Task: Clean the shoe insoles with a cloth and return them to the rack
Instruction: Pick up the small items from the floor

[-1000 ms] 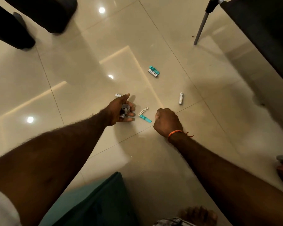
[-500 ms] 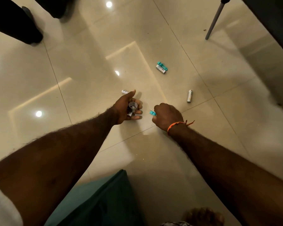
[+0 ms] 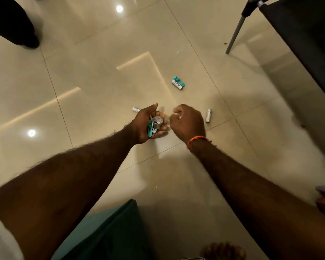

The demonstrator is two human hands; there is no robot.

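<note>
The left hand (image 3: 145, 124) cups a small grey container (image 3: 157, 122) and a teal clip (image 3: 150, 128) in its curled fingers, thumb raised. Just beside those fingertips, the right hand (image 3: 189, 121) hovers with fingers curled; whether they pinch anything I cannot tell. Beyond the right knuckles a battery (image 3: 208, 115) lies on the tiled floor (image 3: 101, 72); no insole or cloth shows

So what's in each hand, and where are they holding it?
The left hand cups a small grey cup by its side, with a teal clip in the palm. The right hand is curled; whether it holds anything cannot be told.
</note>
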